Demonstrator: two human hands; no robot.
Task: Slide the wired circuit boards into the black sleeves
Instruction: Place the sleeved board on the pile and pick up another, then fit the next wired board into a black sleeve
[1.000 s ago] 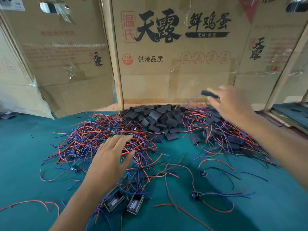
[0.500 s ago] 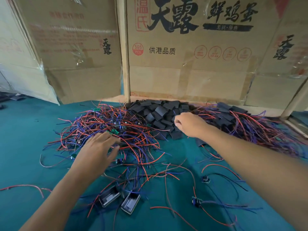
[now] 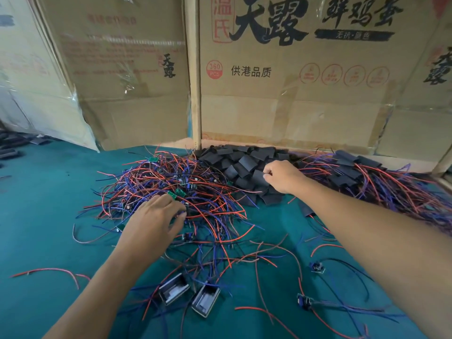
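Green circuit boards (image 3: 175, 193) lie tangled in red and blue wires; flat black sleeves (image 3: 244, 165) heaped just beside, apparently empty.

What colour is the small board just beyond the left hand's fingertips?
Green, seen in the head view: small board.

L hand (image 3: 156, 220) palm down, fingers bent; R hand (image 3: 281, 176) reached fwd, fingers pinched, arm extended.

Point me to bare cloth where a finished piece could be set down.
Free: green cloth left of the wire tangle, and the near right patch by the right forearm. Crowded: the tangle under the left hand, the black sleeves at the right hand, and the two small housings.
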